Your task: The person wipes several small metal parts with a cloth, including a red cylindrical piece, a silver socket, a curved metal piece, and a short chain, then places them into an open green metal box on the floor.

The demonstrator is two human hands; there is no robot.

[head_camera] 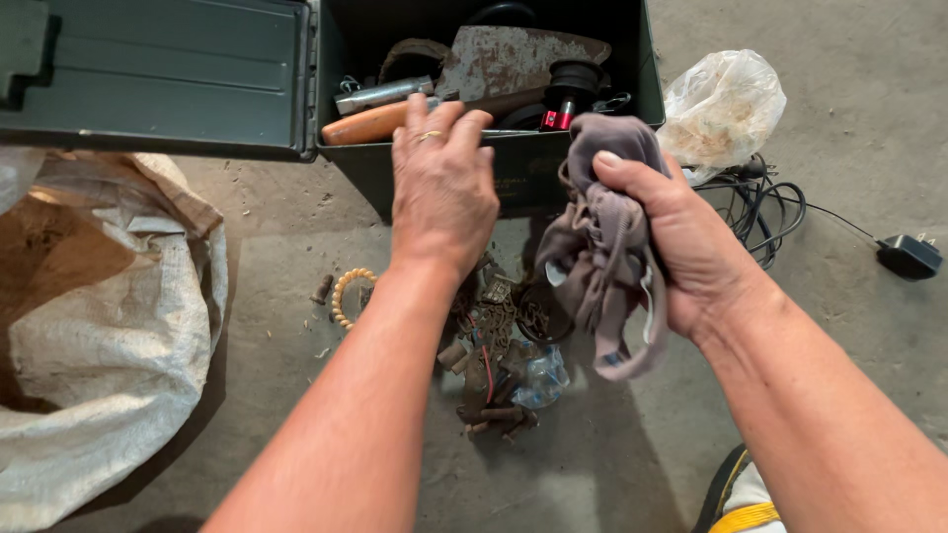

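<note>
Clamped in the right hand (681, 242), right of centre in the frame, is a grey cloth (597, 247), bunched in the fist with its loose end hanging down below the palm; the thumb presses across the top of the bundle. Left of it, at centre, the left hand (441, 183) hangs palm down with fingers loosely bent and nothing visibly held, a ring on one finger, its fingertips at the front rim of a dark green metal box (513, 168); whether they touch the rim I cannot tell. That box sits open at the top of the frame, its lid (168, 74) swung out to the upper left; inside lie a rusty flat blade (513, 59), a wooden handle (365, 123) and a red and black part (565, 99). Below the hands, on the concrete floor (839, 345), lies a heap of small rusty bits (494, 365) and a ring of pale beads (348, 293); a woven white sack (109, 345) fills the lower left; a clear plastic bag (721, 104) and a black cable with plug (908, 255) lie at the upper right.
</note>
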